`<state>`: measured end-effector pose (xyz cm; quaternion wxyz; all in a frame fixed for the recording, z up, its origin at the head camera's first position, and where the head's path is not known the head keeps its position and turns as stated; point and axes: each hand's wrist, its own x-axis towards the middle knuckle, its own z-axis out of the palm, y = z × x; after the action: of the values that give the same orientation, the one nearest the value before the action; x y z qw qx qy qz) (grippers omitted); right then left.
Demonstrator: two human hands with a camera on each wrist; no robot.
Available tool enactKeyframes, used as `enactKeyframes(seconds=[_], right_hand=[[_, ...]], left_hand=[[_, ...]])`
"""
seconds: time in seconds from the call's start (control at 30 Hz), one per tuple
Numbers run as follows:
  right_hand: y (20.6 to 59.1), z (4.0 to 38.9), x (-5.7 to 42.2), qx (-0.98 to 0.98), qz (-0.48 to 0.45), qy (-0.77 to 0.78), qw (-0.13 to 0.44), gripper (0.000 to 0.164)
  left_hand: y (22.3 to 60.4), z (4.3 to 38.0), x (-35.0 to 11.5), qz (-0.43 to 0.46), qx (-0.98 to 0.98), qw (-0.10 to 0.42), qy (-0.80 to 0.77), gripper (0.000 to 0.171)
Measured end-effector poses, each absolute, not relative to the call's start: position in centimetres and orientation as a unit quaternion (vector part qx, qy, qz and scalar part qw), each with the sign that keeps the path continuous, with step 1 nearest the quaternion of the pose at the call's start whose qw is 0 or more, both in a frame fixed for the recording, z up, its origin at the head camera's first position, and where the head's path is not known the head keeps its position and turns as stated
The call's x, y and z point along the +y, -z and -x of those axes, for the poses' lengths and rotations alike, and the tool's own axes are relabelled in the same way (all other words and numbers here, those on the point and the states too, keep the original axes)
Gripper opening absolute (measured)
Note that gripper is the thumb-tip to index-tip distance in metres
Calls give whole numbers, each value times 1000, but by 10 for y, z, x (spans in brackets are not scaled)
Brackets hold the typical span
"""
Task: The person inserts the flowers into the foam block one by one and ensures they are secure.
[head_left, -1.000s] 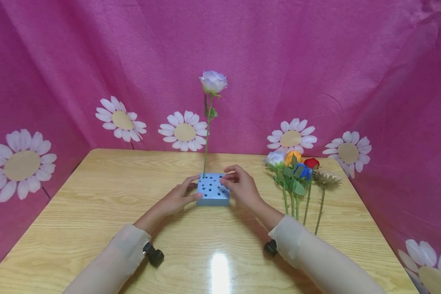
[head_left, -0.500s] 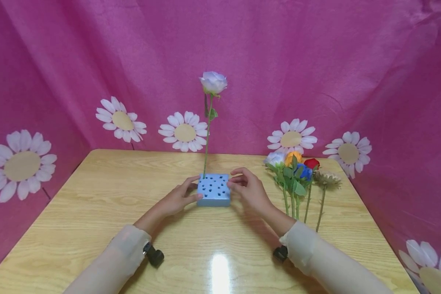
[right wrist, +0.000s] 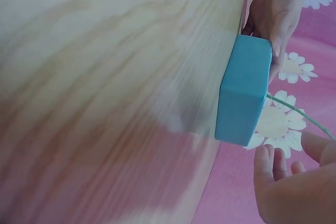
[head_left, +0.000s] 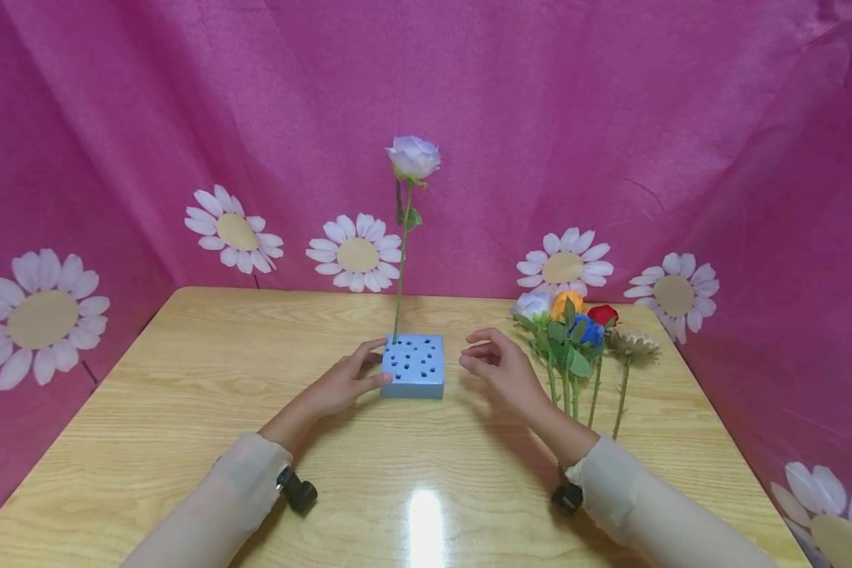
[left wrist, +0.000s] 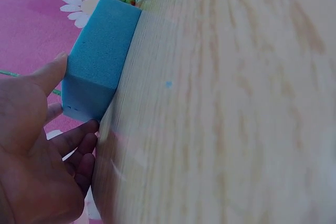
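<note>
A light blue foam block (head_left: 413, 363) with several holes in its top lies on the table. One pale lilac rose (head_left: 413, 158) stands upright in its back left hole, its green stem (right wrist: 299, 111) also showing in the right wrist view. My left hand (head_left: 344, 384) holds the block by its left side, thumb at the near corner and fingers at the far one. In the left wrist view the thumb (left wrist: 55, 72) lies against the block's edge. To the right of the block, my right hand (head_left: 507, 375) hovers apart from it, fingers loosely bent and holding nothing.
Right of my right hand lies a bunch of flowers: a pale rose (head_left: 532, 304), an orange one (head_left: 566, 303), a blue one (head_left: 588, 331), a red one (head_left: 603, 315) and a dried-looking beige flower (head_left: 632, 344). A pink daisy-print curtain (head_left: 468, 118) borders the wooden table (head_left: 291, 331).
My right hand has drawn away from the block's top right edge, moving right toward the flowers. The left hand, the block and the standing rose have stayed put.
</note>
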<state>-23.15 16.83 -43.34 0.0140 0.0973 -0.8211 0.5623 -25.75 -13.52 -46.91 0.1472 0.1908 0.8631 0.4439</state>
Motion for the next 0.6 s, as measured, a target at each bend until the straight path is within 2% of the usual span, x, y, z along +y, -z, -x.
enactKeyframes(seconds=[0.6], right_hand=[[436,214,206,-829,-83,-553,13,33]], left_hand=[[469,257,-134,-192,860,146,-449,72]])
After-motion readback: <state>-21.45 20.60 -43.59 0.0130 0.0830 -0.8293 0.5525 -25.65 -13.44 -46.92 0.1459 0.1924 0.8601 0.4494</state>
